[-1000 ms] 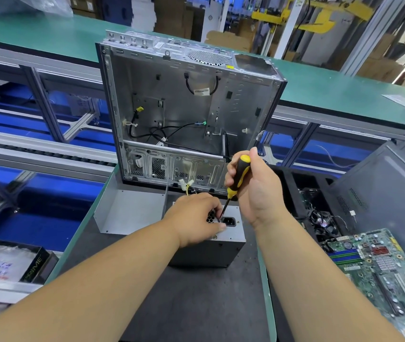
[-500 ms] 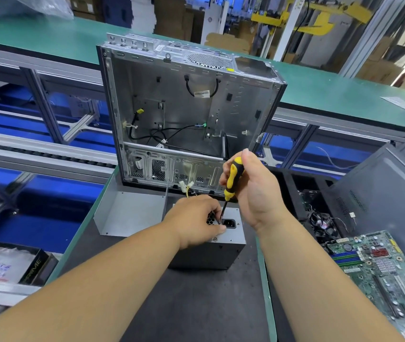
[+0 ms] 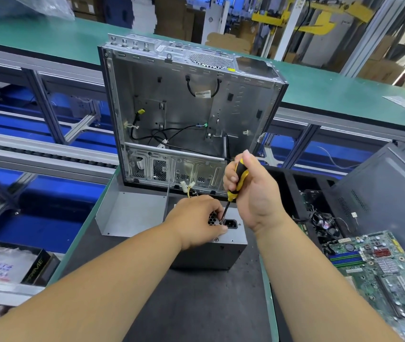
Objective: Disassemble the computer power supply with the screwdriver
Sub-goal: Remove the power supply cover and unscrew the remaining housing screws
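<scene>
Grey steel power supply (image 3: 209, 250) sits on the dark desk (image 3: 196, 304) mat, just in front of the emptied computer case (image 3: 191, 114). The screwdriver (image 3: 233, 191) tip bears on a screw beside the mains socket (image 3: 231, 223). Over the last second the yellow-and-black handle has swung from tilted right to nearly upright; the tip has stayed seated. The right hand (image 3: 253, 193) grips the handle. The left hand (image 3: 196, 220) steadies the housing, fingers curled at the tip. Loosening appears under way; the cover is still fitted. A motherboard (image 3: 381, 272) lies to the right.
</scene>
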Demonstrator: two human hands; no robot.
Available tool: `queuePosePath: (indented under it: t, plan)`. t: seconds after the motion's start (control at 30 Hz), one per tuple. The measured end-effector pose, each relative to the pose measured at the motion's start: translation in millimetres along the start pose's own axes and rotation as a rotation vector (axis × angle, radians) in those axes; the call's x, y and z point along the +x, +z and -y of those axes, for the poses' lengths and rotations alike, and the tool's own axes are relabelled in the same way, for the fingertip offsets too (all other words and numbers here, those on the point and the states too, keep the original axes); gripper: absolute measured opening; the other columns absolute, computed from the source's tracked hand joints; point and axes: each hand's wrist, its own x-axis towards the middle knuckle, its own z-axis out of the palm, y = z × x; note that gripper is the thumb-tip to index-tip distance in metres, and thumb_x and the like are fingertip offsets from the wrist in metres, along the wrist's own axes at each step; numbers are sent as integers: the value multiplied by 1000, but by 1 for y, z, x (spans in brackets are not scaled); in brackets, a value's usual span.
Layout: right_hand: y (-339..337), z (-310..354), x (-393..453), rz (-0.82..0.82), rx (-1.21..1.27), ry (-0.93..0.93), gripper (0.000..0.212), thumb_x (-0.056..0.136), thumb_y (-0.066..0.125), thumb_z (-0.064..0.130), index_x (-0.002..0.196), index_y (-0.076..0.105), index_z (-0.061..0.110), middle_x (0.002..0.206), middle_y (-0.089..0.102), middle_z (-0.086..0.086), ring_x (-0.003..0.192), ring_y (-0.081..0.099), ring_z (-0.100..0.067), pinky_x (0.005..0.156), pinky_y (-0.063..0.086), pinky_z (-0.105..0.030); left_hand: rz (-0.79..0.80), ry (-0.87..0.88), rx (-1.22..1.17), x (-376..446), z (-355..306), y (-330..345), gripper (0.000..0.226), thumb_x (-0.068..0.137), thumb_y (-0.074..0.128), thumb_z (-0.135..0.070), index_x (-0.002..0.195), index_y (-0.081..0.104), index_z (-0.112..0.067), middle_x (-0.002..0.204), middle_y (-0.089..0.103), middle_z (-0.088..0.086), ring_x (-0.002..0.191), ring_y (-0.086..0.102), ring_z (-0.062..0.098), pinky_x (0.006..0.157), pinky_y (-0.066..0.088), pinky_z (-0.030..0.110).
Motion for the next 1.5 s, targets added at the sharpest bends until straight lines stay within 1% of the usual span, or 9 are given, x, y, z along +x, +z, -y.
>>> queuePosePath:
  t: [0.17,0.33,0.47,0.53,0.7,0.83,1.17,1.37,1.5]
  plan:
    - [-10,4,-2,-6,-34,51,38,104,43,36,80,62,12,78,58,-4,68,54,-17,70,48,-30,-5,-4,7,0,0,0,22,79,64,-55,86,50,-40,100,54,-17,96,52,11,86,40,32]
    - [-5,3,-4,16,-38,72,53,107,32,42,83,69,12,66,49,-1,63,45,-14,66,43,-25,48,-46,-23,3,-5,-2,35,76,69,-54,98,44,-44,112,57,-20,106,53,11,91,41,33]
    - [-3,3,-1,-5,-17,88,56,105,27,49,87,63,12,61,44,1,56,40,-12,58,38,-23,264,-154,-71,19,-9,-15,63,73,77,-51,126,46,-37,130,56,-13,112,54,13,99,44,34]
    - [-3,5,0,-11,-6,106,46,104,32,50,85,56,15,61,45,1,56,39,-13,60,36,-26,413,-175,-112,30,-11,-23,72,73,81,-45,134,45,-31,123,60,-5,104,61,16,91,52,34]
    - [-9,7,-2,-43,-44,67,25,94,51,37,82,52,15,70,54,-2,63,52,-17,64,47,-27,637,-87,-65,52,-14,-32,82,65,88,-44,135,48,-24,133,56,-5,121,53,20,107,43,44]
    - [-13,10,-7,-53,-22,42,27,98,48,29,84,61,9,76,58,-5,68,56,-18,70,52,-30,740,-35,-100,61,-10,-27,78,53,89,-46,121,55,-30,122,61,-9,115,57,19,104,45,47]
    - [-3,-1,-7,-153,-106,-4,25,94,45,43,87,51,19,68,51,3,60,42,-15,64,34,-31,664,55,-110,57,5,-20,87,61,85,-56,135,46,-31,136,54,-12,124,50,12,109,40,38]
    - [4,-2,-11,-77,-265,-32,21,95,45,41,82,47,24,74,55,3,63,43,-16,61,35,-28,638,89,-134,53,10,-17,86,57,88,-55,129,45,-38,111,53,-30,110,51,0,80,35,6]
    - [7,-1,-12,-70,-276,-45,20,95,47,36,79,49,24,75,55,1,67,47,-17,66,39,-30,619,85,-154,55,12,-14,91,53,90,-56,130,45,-37,118,56,-26,115,52,5,86,38,15]
